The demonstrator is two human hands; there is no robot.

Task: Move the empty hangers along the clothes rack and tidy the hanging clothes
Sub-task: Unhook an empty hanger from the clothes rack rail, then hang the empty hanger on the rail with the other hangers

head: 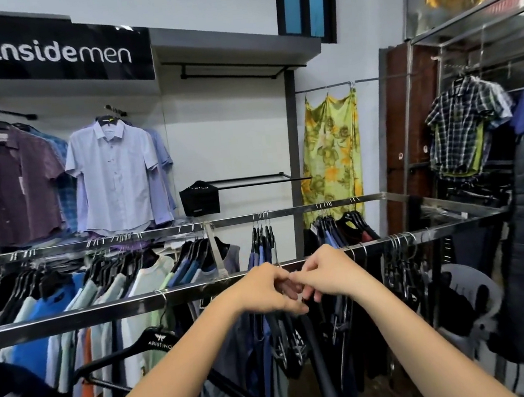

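Nearest, at seven o'clock: black empty hanger point(155, 345) marked ARISTINO, hooked alone on near rail point(73, 318), apart from everything else. Further along, toward six o'clock, grey and blue hanging clothes point(237, 346) below the rail.

Dead centre, left hand point(265, 291) curled, fingers bent in on something small at the rail, apparently a hanger hook; exactly what is pinched, cannot tell. Touching it fingertip to fingertip, right hand point(325, 275), likewise clenched around the wire hooks over dark hangers point(289, 344) below.

At three o'clock, bunch of bare hangers point(403, 264) crowded on the rail, well apart from the lone one at seven.

Best handling, judged from this: lift each hook slightly clear before sliding, to avoid snagging neighbours; steady the garment below with one hand while the other shifts the hook; gather empties toward the three o'clock bunch.

Containers: pale plastic basket point(476, 285) at four o'clock under the rail's end, holding dark items, possibly clothing; too dim to tell more.
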